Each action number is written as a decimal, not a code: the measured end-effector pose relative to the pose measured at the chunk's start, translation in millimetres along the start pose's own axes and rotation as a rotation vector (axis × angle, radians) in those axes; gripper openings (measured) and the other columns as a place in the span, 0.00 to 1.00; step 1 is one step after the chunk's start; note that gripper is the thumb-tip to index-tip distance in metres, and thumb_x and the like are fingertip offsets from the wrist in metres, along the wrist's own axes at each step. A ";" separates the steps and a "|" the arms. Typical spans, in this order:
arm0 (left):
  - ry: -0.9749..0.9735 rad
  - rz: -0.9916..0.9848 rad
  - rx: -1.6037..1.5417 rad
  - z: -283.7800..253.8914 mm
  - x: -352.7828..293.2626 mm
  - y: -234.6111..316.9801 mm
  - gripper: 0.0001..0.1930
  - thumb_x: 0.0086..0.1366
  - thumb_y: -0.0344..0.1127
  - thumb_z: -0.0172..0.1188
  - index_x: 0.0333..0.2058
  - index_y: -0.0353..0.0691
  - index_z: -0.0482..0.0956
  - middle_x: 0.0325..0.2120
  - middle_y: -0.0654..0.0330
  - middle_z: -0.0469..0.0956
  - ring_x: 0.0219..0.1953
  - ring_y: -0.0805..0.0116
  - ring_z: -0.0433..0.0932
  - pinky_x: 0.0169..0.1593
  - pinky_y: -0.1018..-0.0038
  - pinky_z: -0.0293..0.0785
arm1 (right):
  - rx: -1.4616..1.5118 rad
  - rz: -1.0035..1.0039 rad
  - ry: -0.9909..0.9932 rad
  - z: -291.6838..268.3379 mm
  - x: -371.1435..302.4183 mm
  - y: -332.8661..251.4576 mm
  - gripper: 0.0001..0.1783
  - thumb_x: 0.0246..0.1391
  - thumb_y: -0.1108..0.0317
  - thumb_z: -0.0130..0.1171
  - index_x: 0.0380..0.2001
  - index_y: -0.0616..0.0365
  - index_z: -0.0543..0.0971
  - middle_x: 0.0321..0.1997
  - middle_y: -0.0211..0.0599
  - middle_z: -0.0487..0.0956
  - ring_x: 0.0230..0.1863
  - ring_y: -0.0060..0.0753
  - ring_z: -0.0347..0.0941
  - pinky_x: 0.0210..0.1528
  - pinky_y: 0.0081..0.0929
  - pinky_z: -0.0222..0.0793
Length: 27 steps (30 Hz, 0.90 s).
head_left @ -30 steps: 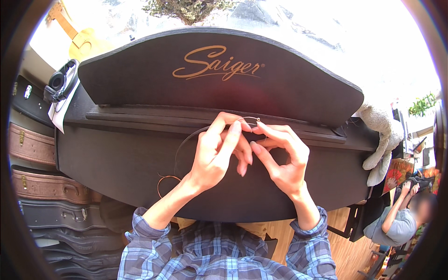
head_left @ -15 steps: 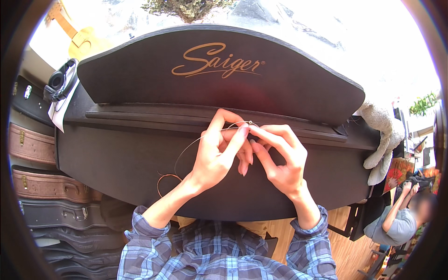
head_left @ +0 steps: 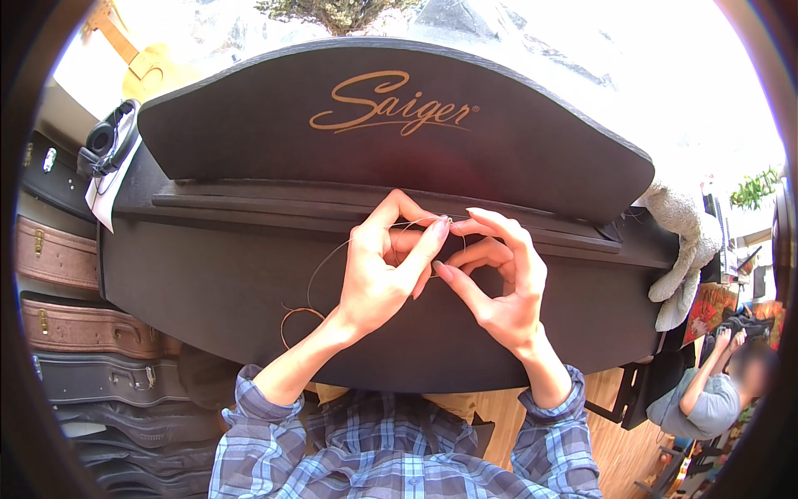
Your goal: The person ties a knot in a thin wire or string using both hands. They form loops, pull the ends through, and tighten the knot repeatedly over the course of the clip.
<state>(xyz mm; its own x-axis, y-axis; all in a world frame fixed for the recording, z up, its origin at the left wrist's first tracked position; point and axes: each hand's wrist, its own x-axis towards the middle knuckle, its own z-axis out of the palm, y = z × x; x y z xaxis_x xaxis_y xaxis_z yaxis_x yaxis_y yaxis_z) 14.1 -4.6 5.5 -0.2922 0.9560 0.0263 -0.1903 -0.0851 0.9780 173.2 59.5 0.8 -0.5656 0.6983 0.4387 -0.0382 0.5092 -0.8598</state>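
Note:
Both my hands are raised over the black curved board of a stand (head_left: 208, 274). Between the fingers of my left hand (head_left: 374, 270) I pinch a thin guitar string (head_left: 309, 283) close to its small ball end, which sits at the thumb and index fingertips. A thin loop of the string runs from there toward my right hand (head_left: 507, 283). The right thumb meets the curled fingers at that loop, while the right index finger is extended beside the ball end. The string's other end curls in a copper-coloured loop by my left wrist.
A black upright panel (head_left: 249, 141) with gold lettering rises behind my hands, above a ledge (head_left: 249, 200). Headphones (head_left: 101, 140) lie at the left, a grey plush cloth (head_left: 675, 249) hangs at the right. Instrument cases (head_left: 100, 328) line the left; a person (head_left: 702, 399) sits at the right.
My right thumb has shifted left and a little down, and the right index finger has lifted and straightened. The loop of string between the hands has become wider.

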 end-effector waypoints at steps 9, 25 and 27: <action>0.020 0.034 0.064 -3.9 -0.9 -3.4 0.05 0.69 0.31 0.60 0.38 0.37 0.75 0.11 0.70 0.73 0.12 0.90 0.64 0.17 0.83 0.54 | 0.013 0.024 -0.013 -0.8 0.8 -2.6 0.35 0.48 0.81 0.71 0.59 0.59 0.70 0.50 0.42 0.80 0.34 0.26 0.84 0.39 0.22 0.80; 0.083 0.086 0.085 -2.9 0.4 -7.4 0.05 0.67 0.30 0.64 0.38 0.37 0.78 0.11 0.75 0.68 0.15 0.92 0.57 0.20 0.85 0.48 | 0.144 0.125 0.062 -4.6 -0.8 -7.0 0.36 0.47 0.78 0.72 0.60 0.59 0.69 0.51 0.42 0.76 0.34 0.24 0.83 0.32 0.19 0.77; 0.078 0.150 0.118 -2.7 0.9 -9.3 0.05 0.65 0.29 0.65 0.38 0.38 0.81 0.11 0.76 0.67 0.15 0.92 0.56 0.20 0.84 0.48 | 0.211 0.198 0.054 -5.0 -0.2 -7.8 0.32 0.49 0.79 0.71 0.58 0.60 0.70 0.50 0.42 0.76 0.34 0.25 0.83 0.33 0.19 0.77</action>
<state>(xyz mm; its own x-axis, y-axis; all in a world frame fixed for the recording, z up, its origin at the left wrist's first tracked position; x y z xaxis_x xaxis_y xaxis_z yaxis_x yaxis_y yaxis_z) 13.0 -3.8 -4.2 -0.3818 0.9100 0.1619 -0.0298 -0.1872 0.9819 177.6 57.9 8.7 -0.5343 0.8024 0.2659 -0.1054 0.2488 -0.9628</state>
